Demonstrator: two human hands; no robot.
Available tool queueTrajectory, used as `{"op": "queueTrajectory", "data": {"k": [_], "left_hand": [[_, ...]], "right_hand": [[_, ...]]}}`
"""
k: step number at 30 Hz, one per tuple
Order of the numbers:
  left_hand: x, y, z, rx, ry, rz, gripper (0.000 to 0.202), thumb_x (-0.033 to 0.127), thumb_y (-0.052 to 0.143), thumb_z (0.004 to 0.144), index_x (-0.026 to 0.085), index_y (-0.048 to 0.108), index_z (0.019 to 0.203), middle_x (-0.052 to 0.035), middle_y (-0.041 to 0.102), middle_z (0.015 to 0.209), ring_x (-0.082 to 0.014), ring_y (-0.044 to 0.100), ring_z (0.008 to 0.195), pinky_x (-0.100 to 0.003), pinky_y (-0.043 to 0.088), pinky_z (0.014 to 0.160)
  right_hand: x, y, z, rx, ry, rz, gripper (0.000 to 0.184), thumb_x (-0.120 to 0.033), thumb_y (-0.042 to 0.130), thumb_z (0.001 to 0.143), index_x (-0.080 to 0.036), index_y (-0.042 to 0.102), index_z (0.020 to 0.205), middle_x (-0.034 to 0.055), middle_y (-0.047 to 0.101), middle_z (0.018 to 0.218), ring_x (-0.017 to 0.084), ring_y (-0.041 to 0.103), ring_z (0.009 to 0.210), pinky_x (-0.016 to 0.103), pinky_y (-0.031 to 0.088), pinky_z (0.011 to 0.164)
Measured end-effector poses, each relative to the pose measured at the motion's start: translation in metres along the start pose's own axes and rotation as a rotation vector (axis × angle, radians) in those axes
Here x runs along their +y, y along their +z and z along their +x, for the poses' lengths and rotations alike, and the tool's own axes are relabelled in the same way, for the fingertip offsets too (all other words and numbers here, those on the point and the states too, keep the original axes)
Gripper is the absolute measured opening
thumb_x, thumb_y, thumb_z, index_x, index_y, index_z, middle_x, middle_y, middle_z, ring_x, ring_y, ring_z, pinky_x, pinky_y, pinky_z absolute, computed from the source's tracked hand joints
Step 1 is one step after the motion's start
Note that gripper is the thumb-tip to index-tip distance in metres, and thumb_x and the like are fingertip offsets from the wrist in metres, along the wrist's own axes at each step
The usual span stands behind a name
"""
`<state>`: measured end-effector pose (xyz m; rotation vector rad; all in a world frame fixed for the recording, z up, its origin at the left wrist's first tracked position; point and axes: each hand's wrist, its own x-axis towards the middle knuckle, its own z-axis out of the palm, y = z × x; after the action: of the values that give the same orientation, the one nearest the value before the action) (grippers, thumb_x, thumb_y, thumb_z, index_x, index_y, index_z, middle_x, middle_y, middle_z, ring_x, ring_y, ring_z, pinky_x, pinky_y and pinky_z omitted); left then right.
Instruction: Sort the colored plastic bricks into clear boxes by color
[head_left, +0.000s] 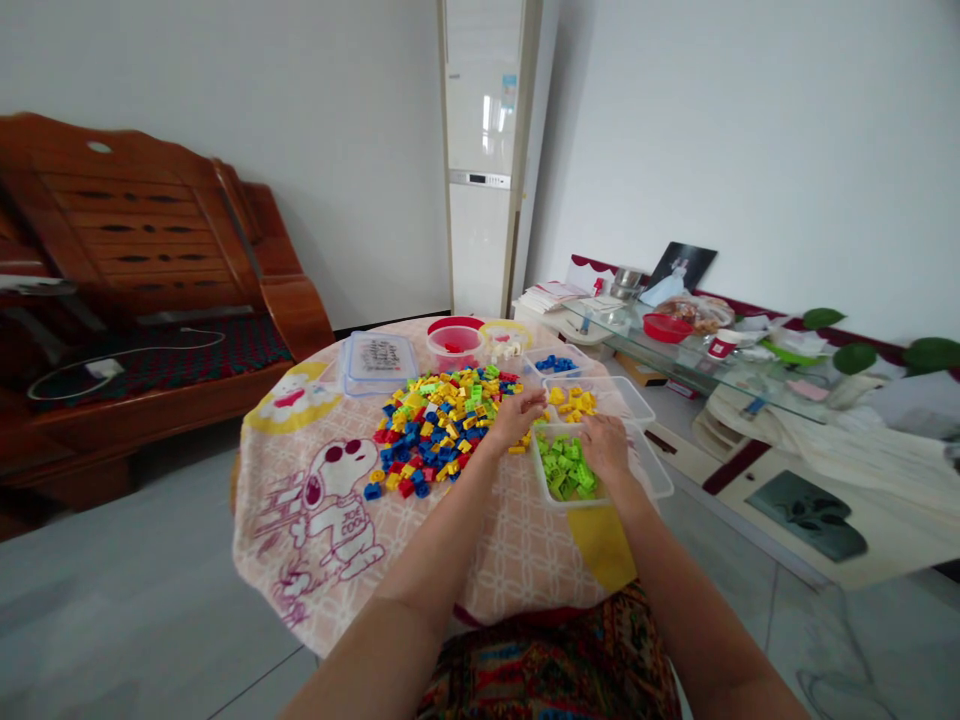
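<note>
A heap of small toy building bricks [435, 430] in yellow, blue, red and green lies on the cloth-covered round table. At its right edge is my left hand [519, 417], fingers bent together and pointing toward the container of yellow bricks [574, 402]; what they pinch, if anything, is too small to make out. My right hand [606, 445] is over the shared edge of the yellow container and the container of green bricks [564, 465]. Its fingers are curled, and their tips are partly hidden. Behind these stands a container of blue bricks [555, 364].
Farther back are a round tub [455, 342] with red bricks, a small group of white bricks [504, 349] and a clear lid [379, 358]. A cluttered glass-topped cabinet [720, 375] stands right, a wooden bench [150, 260] left. The patterned tablecloth [495, 540] drapes over the edge.
</note>
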<state>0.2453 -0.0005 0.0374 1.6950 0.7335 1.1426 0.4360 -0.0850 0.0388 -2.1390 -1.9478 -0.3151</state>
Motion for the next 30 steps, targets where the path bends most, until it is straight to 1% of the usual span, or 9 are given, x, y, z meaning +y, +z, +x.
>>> {"op": "queueTrajectory", "data": {"k": [3,7,10,12,16,18,20,25,30], "left_hand": [[-0.005,0.0,-0.003,0.01,0.048,0.118,0.035,0.021,0.065,0.084,0.016,0.073,0.117,-0.0089,0.077,0.099,-0.0214,0.072,0.094,-0.036,0.058,0.089],[-0.009,-0.026,-0.016,0.253,0.024,0.523,0.032,0.008,0.059,0.082,0.015,0.075,0.11,-0.0108,0.076,0.107,-0.0216,0.071,0.096,-0.037,0.056,0.094],[-0.008,-0.044,-0.023,0.382,0.016,0.735,0.028,0.008,0.058,0.084,0.014,0.075,0.106,-0.0121,0.075,0.11,-0.023,0.069,0.102,-0.037,0.054,0.097],[-0.007,-0.048,-0.024,0.36,0.025,0.812,0.028,0.011,0.06,0.085,0.016,0.074,0.108,-0.0115,0.074,0.113,-0.0241,0.067,0.109,-0.037,0.052,0.1],[-0.008,-0.041,-0.022,0.177,0.038,0.924,0.034,0.012,0.066,0.083,0.021,0.073,0.115,-0.01,0.071,0.123,-0.0262,0.061,0.118,-0.04,0.047,0.106],[-0.008,-0.035,-0.021,0.119,0.019,0.965,0.032,0.011,0.065,0.083,0.022,0.074,0.112,-0.0104,0.07,0.12,-0.0262,0.061,0.115,-0.039,0.048,0.104],[-0.007,-0.032,-0.021,0.127,-0.013,0.984,0.027,0.01,0.062,0.084,0.021,0.075,0.106,-0.011,0.071,0.114,-0.0258,0.062,0.112,-0.037,0.049,0.1],[-0.005,-0.036,-0.023,0.256,-0.036,0.875,0.021,0.013,0.063,0.085,0.02,0.074,0.101,-0.0087,0.073,0.106,-0.0232,0.065,0.105,-0.034,0.051,0.093],[-0.005,-0.041,-0.023,0.343,-0.014,0.68,0.02,0.015,0.064,0.084,0.019,0.074,0.1,-0.006,0.075,0.102,-0.0179,0.068,0.086,-0.03,0.054,0.085]], "right_hand": [[0.0,0.0,0.0,0.0,0.001,0.001,0.027,-0.021,0.052,0.093,-0.016,0.07,0.113,0.0135,0.07,0.118,0.026,0.056,0.114,0.035,0.03,0.103],[-0.001,0.0,-0.001,0.004,0.015,0.02,0.029,-0.021,0.051,0.093,-0.016,0.069,0.116,0.0142,0.069,0.119,0.027,0.055,0.114,0.037,0.03,0.103],[-0.002,-0.002,-0.001,-0.005,0.017,0.024,0.031,-0.022,0.051,0.093,-0.015,0.068,0.119,0.0147,0.069,0.119,0.027,0.055,0.114,0.037,0.03,0.104],[-0.002,-0.003,-0.002,-0.011,0.019,0.026,0.031,-0.021,0.051,0.093,-0.015,0.068,0.119,0.0142,0.069,0.119,0.027,0.055,0.115,0.037,0.03,0.104],[-0.003,-0.004,-0.002,-0.012,0.019,0.017,0.029,-0.021,0.052,0.093,-0.016,0.069,0.116,0.0137,0.069,0.119,0.026,0.055,0.115,0.036,0.029,0.105],[-0.002,-0.004,-0.002,-0.007,0.019,0.011,0.029,-0.02,0.051,0.093,-0.015,0.069,0.116,0.0141,0.069,0.12,0.026,0.055,0.115,0.037,0.03,0.105],[-0.002,-0.003,-0.002,0.002,0.018,0.013,0.03,-0.02,0.051,0.093,-0.015,0.068,0.118,0.0142,0.069,0.12,0.027,0.055,0.115,0.037,0.03,0.105],[-0.001,-0.001,-0.002,0.001,0.022,0.016,0.03,-0.02,0.051,0.093,-0.016,0.068,0.118,0.0135,0.069,0.121,0.026,0.055,0.116,0.037,0.029,0.106],[-0.002,-0.004,-0.002,-0.02,0.028,0.014,0.029,-0.02,0.051,0.094,-0.016,0.069,0.117,0.014,0.069,0.121,0.025,0.055,0.116,0.037,0.029,0.106]]}}
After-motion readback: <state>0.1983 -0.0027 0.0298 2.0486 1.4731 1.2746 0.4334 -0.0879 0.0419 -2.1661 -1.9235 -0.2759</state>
